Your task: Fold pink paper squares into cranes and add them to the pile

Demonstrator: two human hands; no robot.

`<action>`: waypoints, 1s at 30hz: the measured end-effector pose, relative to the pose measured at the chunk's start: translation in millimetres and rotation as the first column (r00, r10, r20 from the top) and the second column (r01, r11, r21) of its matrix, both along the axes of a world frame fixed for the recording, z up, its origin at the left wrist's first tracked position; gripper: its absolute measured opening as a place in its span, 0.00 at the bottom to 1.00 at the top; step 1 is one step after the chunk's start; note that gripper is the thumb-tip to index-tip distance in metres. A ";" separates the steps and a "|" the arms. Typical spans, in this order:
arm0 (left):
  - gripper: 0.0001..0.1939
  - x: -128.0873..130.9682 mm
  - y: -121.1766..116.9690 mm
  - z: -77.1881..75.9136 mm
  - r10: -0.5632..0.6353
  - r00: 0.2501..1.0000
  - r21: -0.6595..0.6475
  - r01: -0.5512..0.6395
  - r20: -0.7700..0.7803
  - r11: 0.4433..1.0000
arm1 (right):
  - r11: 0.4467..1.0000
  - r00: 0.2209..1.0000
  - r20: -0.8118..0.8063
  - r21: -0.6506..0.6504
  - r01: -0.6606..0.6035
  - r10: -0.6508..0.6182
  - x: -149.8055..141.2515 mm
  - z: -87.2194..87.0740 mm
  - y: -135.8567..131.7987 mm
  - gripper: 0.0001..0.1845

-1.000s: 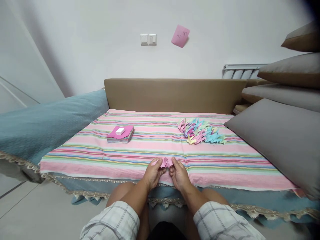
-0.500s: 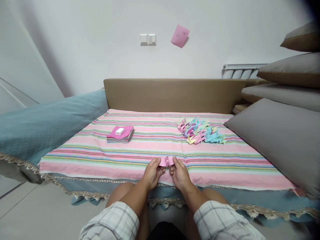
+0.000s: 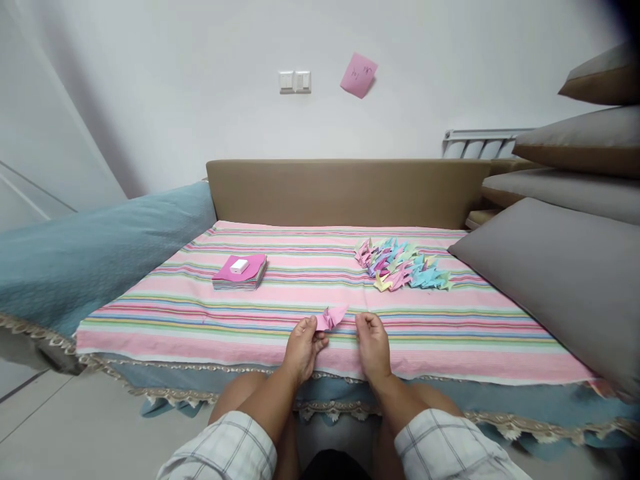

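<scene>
A pink paper crane (image 3: pixel 332 318) is pinched by one wing between the thumb and fingers of my left hand (image 3: pixel 301 347), just above the striped cloth. Its other wing points up and to the right. My right hand (image 3: pixel 373 343) is a short way to the right of the crane, not touching it, with its thumb and fingers closed together and nothing visible in them. Farther back on the right lies a pile of folded paper cranes (image 3: pixel 400 263) in pink, blue, purple, green and yellow.
On the left of the striped cloth (image 3: pixel 300 287) stands a stack of square coloured paper (image 3: pixel 237 283) with a small white block (image 3: pixel 239 267) on top. Grey cushions (image 3: pixel 555 273) are heaped at the right. A brown backrest (image 3: pixel 345 193) runs along the wall.
My right hand has let go of the crane's wing and moved slightly right. The crane is now held by my left hand alone, its free wing angled upward.
</scene>
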State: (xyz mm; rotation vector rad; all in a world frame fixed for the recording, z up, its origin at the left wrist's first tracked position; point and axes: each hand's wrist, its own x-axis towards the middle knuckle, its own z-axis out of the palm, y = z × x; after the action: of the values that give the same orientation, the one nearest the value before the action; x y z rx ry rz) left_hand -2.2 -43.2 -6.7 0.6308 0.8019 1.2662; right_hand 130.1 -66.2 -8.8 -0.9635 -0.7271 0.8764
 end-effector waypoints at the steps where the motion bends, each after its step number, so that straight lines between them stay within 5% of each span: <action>1: 0.21 0.1 0.1 0.7 0.004 1.000 0.008 -0.004 -0.013 1.000 | 0.999 0.995 0.100 0.053 0.014 -0.019 -0.2 1.5 -1.9 0.13; 12: 0.20 -0.3 1.0 -3.9 -0.125 0.960 0.081 0.149 -0.251 0.986 | 0.999 0.904 0.428 0.023 -0.024 0.011 -2.5 6.7 7.0 0.06; 15: 0.19 -7.7 1.2 0.4 -0.070 0.880 0.267 0.217 -0.470 0.939 | 1.000 0.926 0.377 -0.015 -0.001 0.006 16.5 19.5 13.9 0.07; 21: 0.13 -32.5 6.6 3.0 0.254 0.525 0.500 0.402 -0.812 0.767 | 0.994 0.908 0.413 -0.055 0.099 -0.068 108.8 64.6 44.1 0.16; 26: 0.09 -53.6 27.2 -7.6 0.486 0.321 0.581 0.507 -0.813 0.637 | 0.947 0.739 0.640 -0.052 0.318 -0.213 216.6 100.1 89.2 0.18; 30: 0.09 -58.6 40.8 -10.2 0.562 0.213 0.570 0.565 -0.799 0.597 | 0.857 0.578 0.775 -0.095 0.507 -0.255 294.6 114.1 124.4 0.16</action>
State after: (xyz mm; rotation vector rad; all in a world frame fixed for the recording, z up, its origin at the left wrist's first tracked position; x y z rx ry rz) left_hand -60.8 -2.5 -16.9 2.5124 1.2056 1.0217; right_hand 424.7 58.2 105.3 -1.7463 -1.0256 0.1497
